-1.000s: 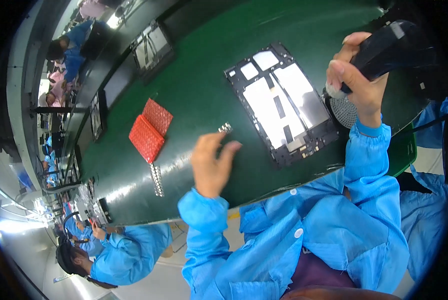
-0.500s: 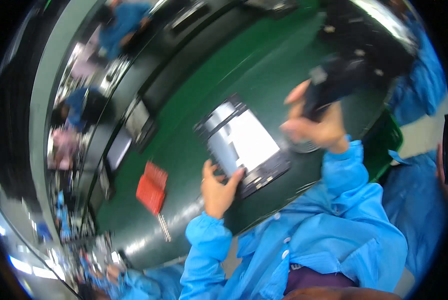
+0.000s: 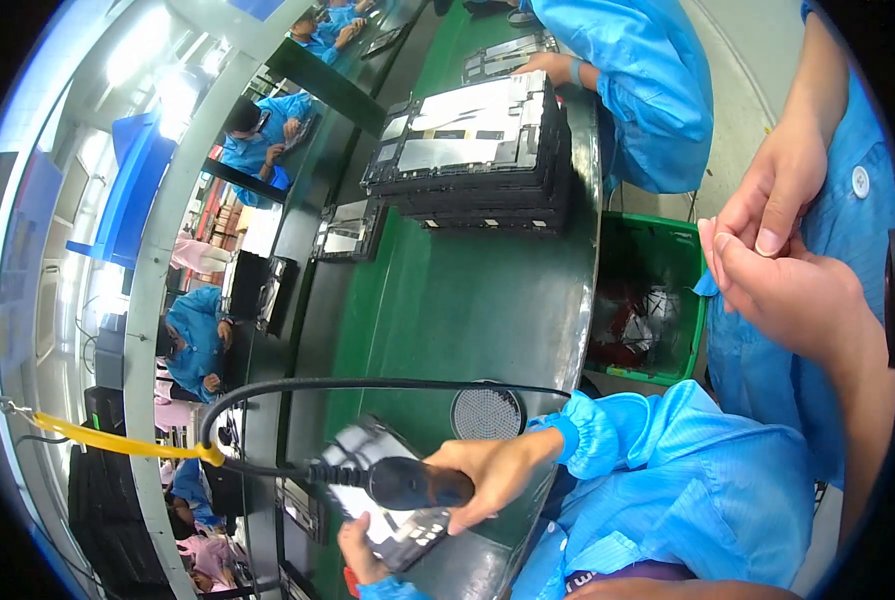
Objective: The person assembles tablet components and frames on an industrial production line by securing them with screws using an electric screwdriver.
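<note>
A black electric screwdriver (image 3: 403, 484) with a ribbed cable end is gripped in my right hand (image 3: 496, 474). It passes over a flat tablet-like device (image 3: 408, 535) with a dark frame and white panels, hiding part of it. The screwdriver's tip cannot be made out. My left hand (image 3: 366, 556) grips the device's near left edge, its fingers partly out of sight. A round grey dish with a dotted surface (image 3: 488, 411) lies just beyond my right hand.
A yellow cord (image 3: 118, 436) holds up the black cable (image 3: 388, 383). Similar devices form a tall stack (image 3: 468, 135) farther along the green table. A green bin (image 3: 703, 330) stands beside its edge. To the right are a co-worker's hands (image 3: 783, 240); another co-worker (image 3: 628, 90) sits beyond.
My view has swung, bringing the stack, bin and hanging cable into sight. The screwdriver in my right hand has come over the device. My left hand stays at the device's edge.
</note>
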`<state>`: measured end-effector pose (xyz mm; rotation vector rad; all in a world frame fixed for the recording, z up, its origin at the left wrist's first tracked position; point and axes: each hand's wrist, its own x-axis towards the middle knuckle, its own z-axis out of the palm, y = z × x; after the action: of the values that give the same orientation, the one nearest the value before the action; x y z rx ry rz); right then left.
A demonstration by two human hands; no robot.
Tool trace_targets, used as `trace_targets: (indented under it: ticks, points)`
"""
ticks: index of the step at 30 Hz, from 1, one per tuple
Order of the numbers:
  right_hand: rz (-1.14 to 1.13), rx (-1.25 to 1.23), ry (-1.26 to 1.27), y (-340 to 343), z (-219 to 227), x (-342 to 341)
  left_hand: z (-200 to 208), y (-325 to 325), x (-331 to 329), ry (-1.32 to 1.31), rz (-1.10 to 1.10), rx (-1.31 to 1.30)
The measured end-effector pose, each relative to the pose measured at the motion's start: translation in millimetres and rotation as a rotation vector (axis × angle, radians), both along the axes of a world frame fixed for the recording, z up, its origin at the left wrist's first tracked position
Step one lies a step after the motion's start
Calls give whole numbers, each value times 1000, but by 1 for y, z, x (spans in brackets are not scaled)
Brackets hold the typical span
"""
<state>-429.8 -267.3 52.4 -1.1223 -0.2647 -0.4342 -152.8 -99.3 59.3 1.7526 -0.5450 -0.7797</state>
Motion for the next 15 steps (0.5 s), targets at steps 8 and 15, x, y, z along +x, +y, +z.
trace_targets:
  ticks: [8,15]
  points:
    - [-35,-239,-162,2,19,-43,71,-210,-105,-85,-259,-602]
    - [-171,-311,-106,11,24,-64,69,-351,-247,700,-514,-699]
